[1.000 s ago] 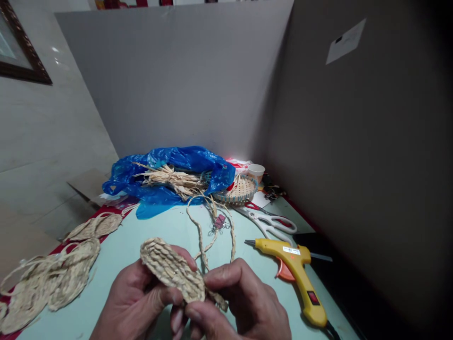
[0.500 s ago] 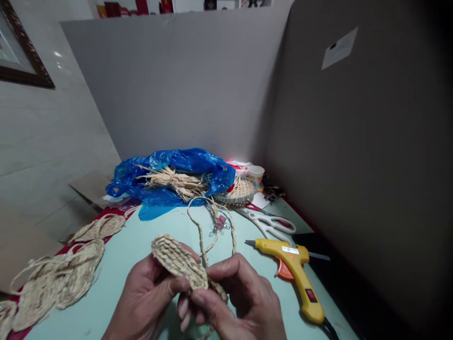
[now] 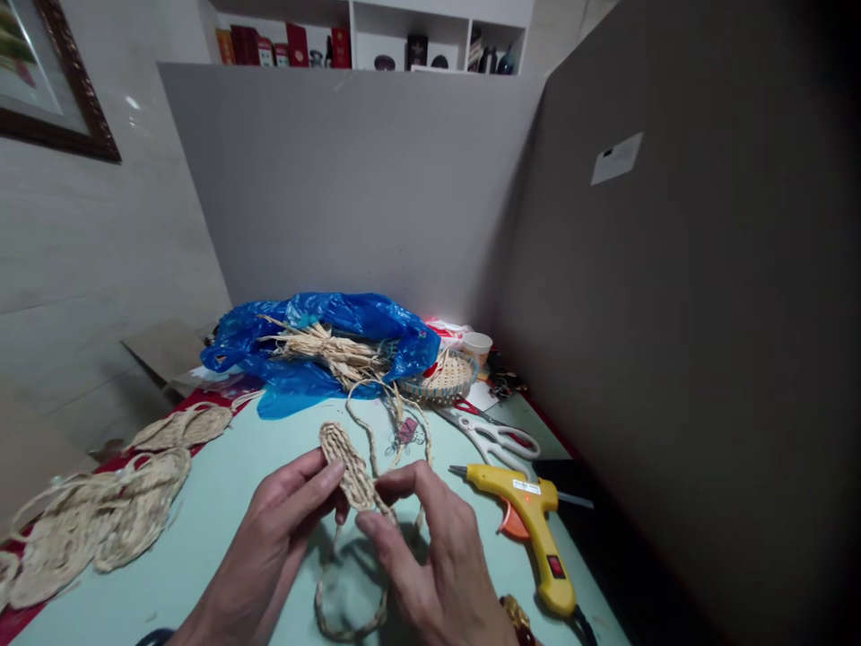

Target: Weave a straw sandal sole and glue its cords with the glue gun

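Note:
My left hand (image 3: 286, 511) grips a small oval piece of coiled straw braid (image 3: 344, 462), thumb on its upper face, fingers behind. At its near right end, thumb and forefinger of my right hand (image 3: 440, 547) close around the loose straw braid (image 3: 319, 610) that runs on from the piece. This braid hangs in a loop below the hands, and more of it lies on the table behind them. To the right of my right hand lies a yellow hot glue gun (image 3: 538, 529) with an orange trigger, its nozzle pointing left.
Behind the hands are a blue plastic bag (image 3: 404, 341) with straw (image 3: 329, 345), a shallow woven basket (image 3: 444, 375), a paper cup (image 3: 477, 347) and white-handled scissors (image 3: 498, 440). Woven straw soles (image 3: 134, 529) line the left edge. Grey panels (image 3: 356, 179) enclose the back and right.
The view has tilted up, showing more shelf. The oval piece has turned to stand more lengthwise, its face more towards me. My right hand's fingers have opened somewhat around its near end.

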Demonstrator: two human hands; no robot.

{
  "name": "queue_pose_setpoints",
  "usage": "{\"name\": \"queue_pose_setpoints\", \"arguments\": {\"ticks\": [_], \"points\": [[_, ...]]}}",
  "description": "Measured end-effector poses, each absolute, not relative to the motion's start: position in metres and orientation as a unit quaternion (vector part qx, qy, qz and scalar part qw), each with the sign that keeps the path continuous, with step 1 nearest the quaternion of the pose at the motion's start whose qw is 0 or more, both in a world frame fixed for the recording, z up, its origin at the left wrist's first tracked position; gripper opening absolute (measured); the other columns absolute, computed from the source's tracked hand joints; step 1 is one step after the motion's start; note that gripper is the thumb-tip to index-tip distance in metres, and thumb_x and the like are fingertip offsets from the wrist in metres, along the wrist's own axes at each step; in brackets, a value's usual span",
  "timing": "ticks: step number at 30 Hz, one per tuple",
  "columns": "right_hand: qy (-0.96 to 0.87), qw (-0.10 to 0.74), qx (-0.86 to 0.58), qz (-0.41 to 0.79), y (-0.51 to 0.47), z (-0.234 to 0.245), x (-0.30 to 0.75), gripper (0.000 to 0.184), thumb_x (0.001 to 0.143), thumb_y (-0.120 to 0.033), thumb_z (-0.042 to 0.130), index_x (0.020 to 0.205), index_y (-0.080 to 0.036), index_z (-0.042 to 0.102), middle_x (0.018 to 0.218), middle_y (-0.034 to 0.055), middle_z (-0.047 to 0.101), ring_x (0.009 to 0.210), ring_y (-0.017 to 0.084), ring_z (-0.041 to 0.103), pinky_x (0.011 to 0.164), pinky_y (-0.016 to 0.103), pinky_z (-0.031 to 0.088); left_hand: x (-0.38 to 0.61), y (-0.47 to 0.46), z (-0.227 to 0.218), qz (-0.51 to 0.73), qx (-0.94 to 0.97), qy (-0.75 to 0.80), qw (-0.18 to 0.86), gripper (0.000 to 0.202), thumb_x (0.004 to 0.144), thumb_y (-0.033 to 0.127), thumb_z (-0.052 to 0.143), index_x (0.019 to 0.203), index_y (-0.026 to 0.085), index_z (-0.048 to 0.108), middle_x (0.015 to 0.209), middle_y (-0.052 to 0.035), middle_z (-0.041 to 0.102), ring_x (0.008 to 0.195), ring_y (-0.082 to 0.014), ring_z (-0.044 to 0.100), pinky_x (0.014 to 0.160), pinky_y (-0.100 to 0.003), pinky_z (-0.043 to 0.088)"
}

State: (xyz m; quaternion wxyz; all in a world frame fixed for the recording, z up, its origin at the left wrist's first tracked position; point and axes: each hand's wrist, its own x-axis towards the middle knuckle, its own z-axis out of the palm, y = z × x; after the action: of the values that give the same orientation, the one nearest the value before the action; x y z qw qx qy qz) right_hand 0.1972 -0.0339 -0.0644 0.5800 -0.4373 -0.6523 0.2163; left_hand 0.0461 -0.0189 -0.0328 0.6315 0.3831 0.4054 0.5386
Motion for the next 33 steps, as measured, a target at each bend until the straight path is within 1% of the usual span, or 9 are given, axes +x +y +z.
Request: {"name": "queue_pose_setpoints", "arguments": {"ticks": [4, 8, 14, 17, 20, 23, 26, 28, 33], "points": [[-0.653, 0.533, -0.470, 0.262, -0.028, -0.043, 0.209, 0.016, 0.095, -0.031, 0.055, 0.085, -0.022, 0.063, 0.082, 0.0005, 0.069, 0.079, 0.018, 0.065, 0.077, 0.028, 0.046, 0.046, -0.023, -0.033, 0.515, 0.396, 0.405, 0.644, 0.020, 0.082, 0.026, 0.074, 0.101, 0.023, 0.078, 0.087, -0.0016, 0.074, 0.071, -0.0155, 0.059, 0.067, -0.024, 0.049], [-0.629, 0.513, -0.437, 0.388, -0.022, -0.028, 0.216, 0.017, 0.095, -0.033, 0.056, 0.084, -0.021, 0.063, 0.079, -0.0020, 0.068, 0.076, 0.015, 0.062, 0.072, 0.024, 0.046, 0.047, -0.023, -0.035, 0.471, 0.479, 0.410, 0.617, 0.037, 0.078, 0.026, 0.078, 0.115, 0.026, 0.076, 0.099, -0.0031, 0.076, 0.075, -0.0182, 0.063, 0.066, -0.024, 0.050], [-0.630, 0.464, -0.406, 0.472, -0.020, -0.028, 0.218, 0.014, 0.089, -0.030, 0.063, 0.081, -0.019, 0.066, 0.073, -0.0038, 0.060, 0.065, 0.011, 0.052, 0.061, 0.021, 0.041, 0.054, -0.023, -0.038, 0.479, 0.488, 0.425, 0.593, 0.042, 0.074, 0.030, 0.081, 0.115, 0.028, 0.077, 0.112, -0.0049, 0.078, 0.110, -0.0283, 0.066, 0.090, -0.026, 0.052], [-0.617, 0.454, -0.414, 0.493, -0.018, -0.030, 0.219, 0.017, 0.088, -0.033, 0.064, 0.079, -0.018, 0.065, 0.067, -0.0044, 0.055, 0.062, 0.011, 0.047, 0.059, 0.022, 0.038, 0.057, -0.026, -0.039, 0.494, 0.461, 0.441, 0.591, 0.047, 0.068, 0.029, 0.085, 0.114, 0.026, 0.077, 0.118, -0.0065, 0.076, 0.114, -0.0296, 0.066, 0.095, -0.026, 0.051], [-0.587, 0.445, -0.416, 0.533, -0.015, -0.034, 0.219, 0.021, 0.085, -0.037, 0.065, 0.077, -0.017, 0.064, 0.068, -0.0032, 0.055, 0.063, 0.012, 0.046, 0.059, 0.023, 0.037, 0.055, -0.026, -0.044, 0.490, 0.462, 0.445, 0.591, 0.047, 0.070, 0.031, 0.084, 0.116, 0.025, 0.077, 0.121, -0.0076, 0.075, 0.116, -0.0294, 0.065, 0.098, -0.026, 0.050], [-0.558, 0.445, -0.417, 0.562, -0.012, -0.038, 0.218, 0.025, 0.084, -0.039, 0.068, 0.075, -0.017, 0.062, 0.068, -0.0032, 0.054, 0.063, 0.011, 0.044, 0.058, 0.023, 0.035, 0.051, -0.023, -0.050, 0.465, 0.478, 0.455, 0.591, 0.046, 0.072, 0.034, 0.082, 0.117, 0.025, 0.076, 0.113, -0.0075, 0.076, 0.111, -0.0289, 0.067, 0.095, -0.028, 0.052], [-0.529, 0.463, -0.420, 0.574, -0.010, -0.040, 0.217, 0.028, 0.083, -0.043, 0.069, 0.073, -0.018, 0.061, 0.065, -0.0048, 0.052, 0.061, 0.011, 0.043, 0.057, 0.022, 0.034, 0.054, -0.021, -0.055, 0.473, 0.465, 0.478, 0.576, 0.047, 0.076, 0.037, 0.079, 0.121, 0.029, 0.071, 0.093, -0.0029, 0.076, 0.089, -0.0216, 0.070, 0.077, -0.022, 0.055], [-0.522, 0.479, -0.427, 0.562, -0.009, -0.040, 0.216, 0.028, 0.083, -0.042, 0.070, 0.072, -0.018, 0.061, 0.064, -0.0055, 0.052, 0.060, 0.010, 0.044, 0.057, 0.021, 0.036, 0.060, -0.021, -0.057, 0.495, 0.445, 0.480, 0.572, 0.041, 0.075, 0.038, 0.080, 0.114, 0.029, 0.071, 0.088, -0.0004, 0.074, 0.080, -0.0178, 0.069, 0.071, -0.020, 0.054], [-0.533, 0.486, -0.447, 0.529, -0.008, -0.039, 0.217, 0.015, 0.085, -0.029, 0.066, 0.075, -0.018, 0.062, 0.063, -0.0061, 0.052, 0.058, 0.009, 0.045, 0.054, 0.020, 0.036, 0.065, -0.022, -0.056, 0.473, 0.432, 0.480, 0.599, 0.033, 0.068, 0.040, 0.085, 0.094, 0.023, 0.071, 0.087, -0.0023, 0.075, 0.077, -0.0192, 0.068, 0.067, -0.023, 0.054]]}}
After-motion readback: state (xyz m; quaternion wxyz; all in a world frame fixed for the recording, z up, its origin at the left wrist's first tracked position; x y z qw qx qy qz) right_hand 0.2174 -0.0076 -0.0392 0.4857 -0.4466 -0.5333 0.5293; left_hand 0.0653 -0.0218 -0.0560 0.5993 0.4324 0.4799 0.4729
